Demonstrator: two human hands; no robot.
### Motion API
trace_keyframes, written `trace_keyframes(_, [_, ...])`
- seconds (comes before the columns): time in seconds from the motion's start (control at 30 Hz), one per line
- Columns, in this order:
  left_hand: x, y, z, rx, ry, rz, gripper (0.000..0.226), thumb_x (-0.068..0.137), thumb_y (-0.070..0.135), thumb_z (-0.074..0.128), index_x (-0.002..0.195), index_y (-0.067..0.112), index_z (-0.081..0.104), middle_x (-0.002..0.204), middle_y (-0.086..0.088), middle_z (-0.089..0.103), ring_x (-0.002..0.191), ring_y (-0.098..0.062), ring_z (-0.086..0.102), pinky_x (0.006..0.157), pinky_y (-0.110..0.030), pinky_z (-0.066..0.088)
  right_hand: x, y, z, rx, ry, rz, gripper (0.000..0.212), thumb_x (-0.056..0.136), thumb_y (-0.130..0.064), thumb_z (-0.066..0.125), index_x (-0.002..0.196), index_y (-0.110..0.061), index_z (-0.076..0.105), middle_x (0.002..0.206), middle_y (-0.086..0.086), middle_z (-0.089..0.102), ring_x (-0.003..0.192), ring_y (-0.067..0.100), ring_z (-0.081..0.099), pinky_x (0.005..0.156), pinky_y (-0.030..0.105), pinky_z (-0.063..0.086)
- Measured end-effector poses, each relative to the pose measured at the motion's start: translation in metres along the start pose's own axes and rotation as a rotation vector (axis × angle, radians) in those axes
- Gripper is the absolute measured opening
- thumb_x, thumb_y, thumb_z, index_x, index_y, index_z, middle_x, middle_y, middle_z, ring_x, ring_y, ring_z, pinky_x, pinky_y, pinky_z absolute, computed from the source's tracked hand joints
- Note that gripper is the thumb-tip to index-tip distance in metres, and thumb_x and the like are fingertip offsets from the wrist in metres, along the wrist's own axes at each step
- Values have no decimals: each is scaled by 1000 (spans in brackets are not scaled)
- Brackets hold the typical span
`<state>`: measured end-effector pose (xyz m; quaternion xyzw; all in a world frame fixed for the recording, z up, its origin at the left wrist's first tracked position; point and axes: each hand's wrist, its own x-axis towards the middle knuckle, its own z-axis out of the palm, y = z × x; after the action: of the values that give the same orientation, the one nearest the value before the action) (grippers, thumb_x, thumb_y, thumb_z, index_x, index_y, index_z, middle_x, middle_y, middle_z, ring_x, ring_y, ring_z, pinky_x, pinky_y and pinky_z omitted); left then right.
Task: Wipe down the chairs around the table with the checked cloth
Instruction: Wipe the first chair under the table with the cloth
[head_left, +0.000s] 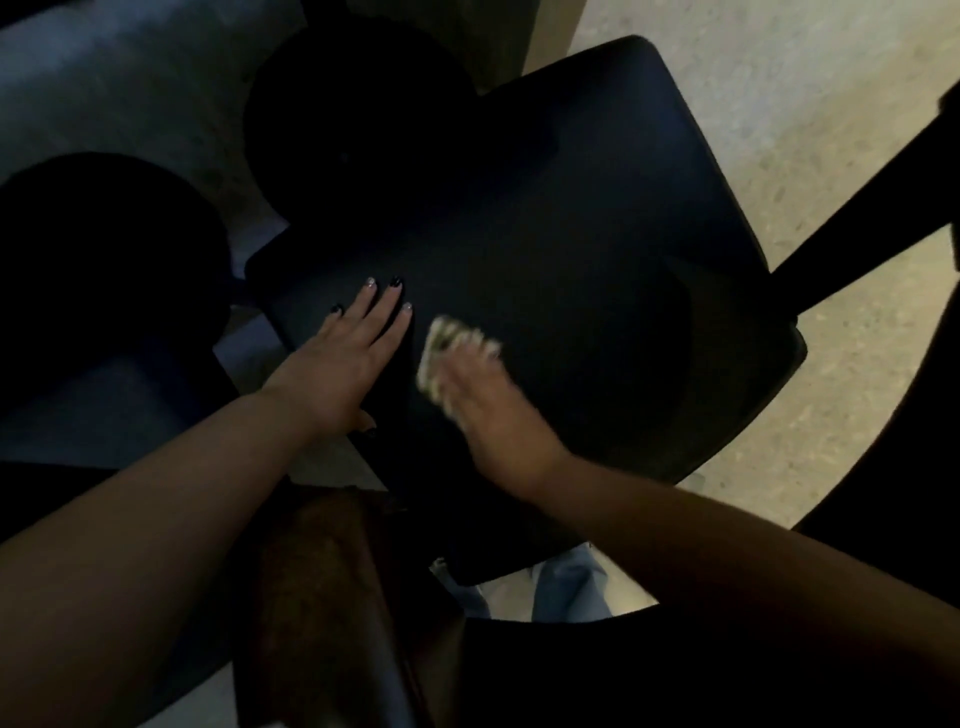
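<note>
Black chair seat (545, 249) mid-wipe, checked cloth (447, 353) on its near-left part.
Right hand (488, 410), blurred, presses the bunched cloth to the seat; grip unclear. Left hand (343, 364) lies flat, fingers straight, on the seat's left edge. Next, likely: sweep right and far across unwiped area.

The left hand (347, 364) is laid flat at the chair seat's (597, 249) left edge; the cloth (447, 358) is pressed just right of it under the right hand (493, 410).

Black chair seat (545, 249), pale blurred cloth (447, 353), speckled beige floor (831, 130)
</note>
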<state>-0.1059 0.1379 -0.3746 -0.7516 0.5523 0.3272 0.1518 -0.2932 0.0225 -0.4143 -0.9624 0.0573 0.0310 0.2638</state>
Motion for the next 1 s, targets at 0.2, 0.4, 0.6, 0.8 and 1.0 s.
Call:
trace_keyframes(0.2, [-3,7,-2,7,-16,-72,130,73,35,81,150,9,-21,156,-9,-32,145,-28,-25,119,-41,3,-17,0,-1,-62,-409,-445,46,99,-4,40,143,2,33,152,21,26,143,39,17,119,46,8])
trace_keyframes(0.4, [0,9,-4,71,-40,-80,132,73,37,81,148,7,-23,155,-12,-32,145,-31,-23,119,-43,8,30,80,-64,-135,-78,-102,47,90,3,39,136,10,39,144,33,33,137,47,26,116,51,16])
trace_keyframes(0.6, [1,4,-3,183,-51,-59,132,75,52,74,146,4,-27,154,-15,-33,145,-33,-23,119,-42,16,24,89,-61,-161,-50,35,60,83,9,50,141,9,32,149,30,26,141,46,18,116,54,16])
trace_keyframes(0.8, [4,7,1,263,-48,-74,134,75,57,71,144,-1,-28,153,-21,-32,145,-38,-20,118,-42,19,-41,42,-20,-131,-371,-766,42,96,-5,47,138,0,45,146,23,39,137,42,31,114,52,25])
trace_keyframes(1.0, [3,7,4,335,-34,-69,141,75,66,65,124,0,-49,150,-26,-34,144,-43,-18,116,-45,23,-65,54,-21,-344,-626,-1039,56,90,-12,57,143,-11,39,154,10,30,145,30,18,116,41,7])
